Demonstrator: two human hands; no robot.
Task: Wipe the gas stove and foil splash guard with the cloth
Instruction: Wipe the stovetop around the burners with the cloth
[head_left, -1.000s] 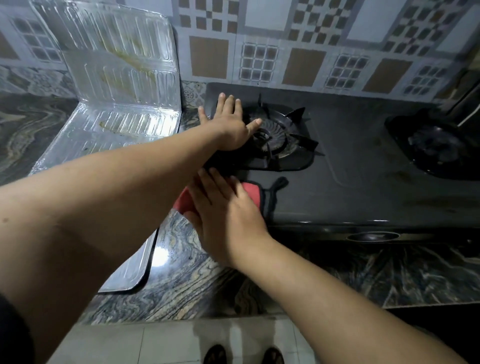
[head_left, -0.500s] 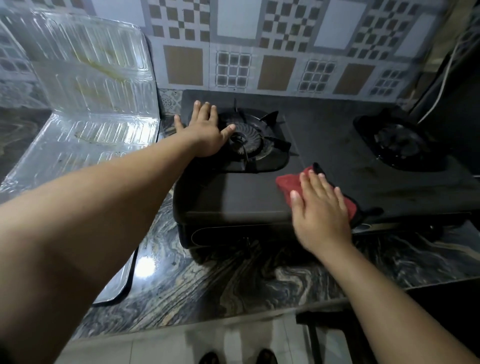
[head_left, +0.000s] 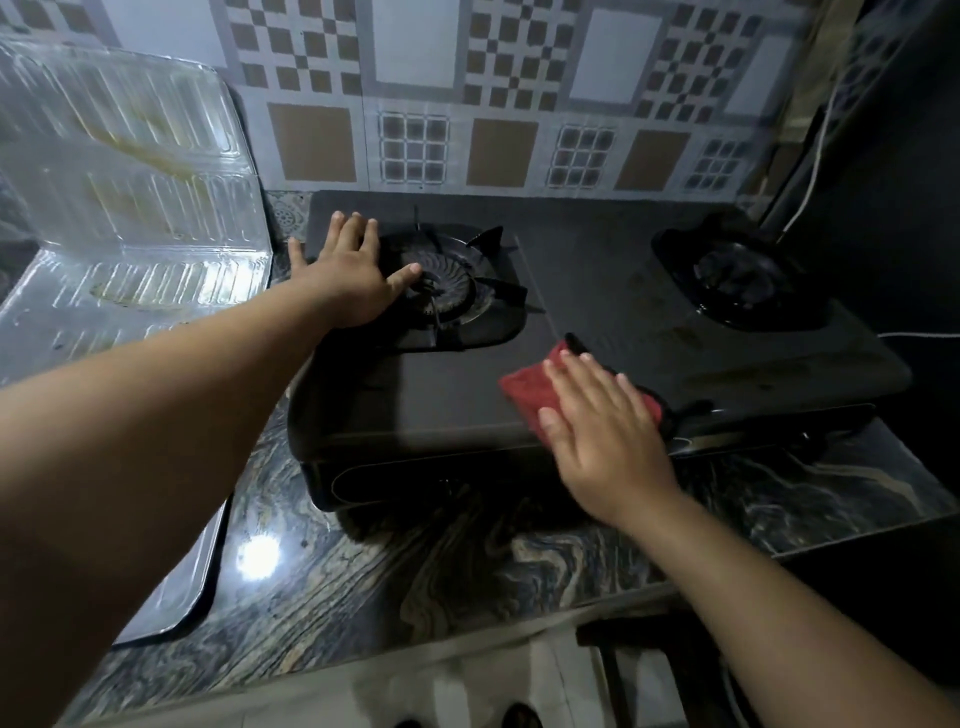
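Observation:
A black two-burner gas stove (head_left: 597, 291) sits on the marbled counter. My left hand (head_left: 353, 280) lies flat with fingers spread on the stove's left end, thumb touching the left burner (head_left: 449, 288). My right hand (head_left: 602, 415) presses flat on a red cloth (head_left: 530, 387) with a dark edge, on the stove's front middle near its front rim. The silvery foil splash guard (head_left: 130, 208) stands folded at the left, half upright against the wall and half flat on the counter, with yellowish stains.
The right burner (head_left: 743, 275) sits at the stove's far right. A white cable (head_left: 815, 156) runs down the dark wall at the right. Patterned wall tiles (head_left: 467, 104) rise behind. The marbled counter (head_left: 441, 561) ends at a front edge with floor below.
My right hand slid the red cloth from the stove's front left corner rightwards to the front middle. My left hand stayed on the left burner area.

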